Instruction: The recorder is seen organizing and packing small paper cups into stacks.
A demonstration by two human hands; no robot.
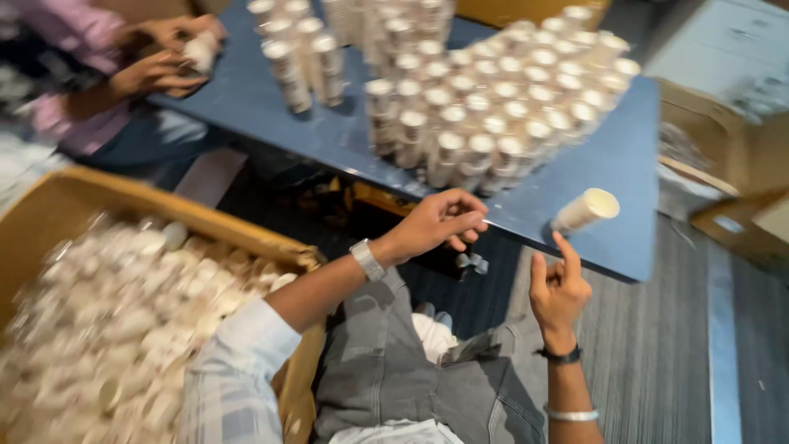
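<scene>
While you sit at the near edge of the table, the scene reads like this, near to far:

Lap: grey trousers, soft folds, between your two forearms.
Carton: brown cardboard at your left, heaped with small pale cups, blurred.
Right hand: empty, fingers loosely curled, forefinger raised; it grasps nothing.
Left hand: at the table's near edge, fingers curled inward; whether it pinches something small, you cannot tell through the blur.
Tipped cup: a pale paper cup lying on its side on the table, just beyond and slightly right of your right hand. Its long axis runs from lower left to upper right, open mouth at the upper right, base end toward your fingers. Your right hand is clearly the nearer one.
Table: blue, smooth, matte top.
Standing cups: short stacks, upright, packed touching one another, white rims, printed sides.
Other person's hands: far left, closed around one pale cup.
</scene>
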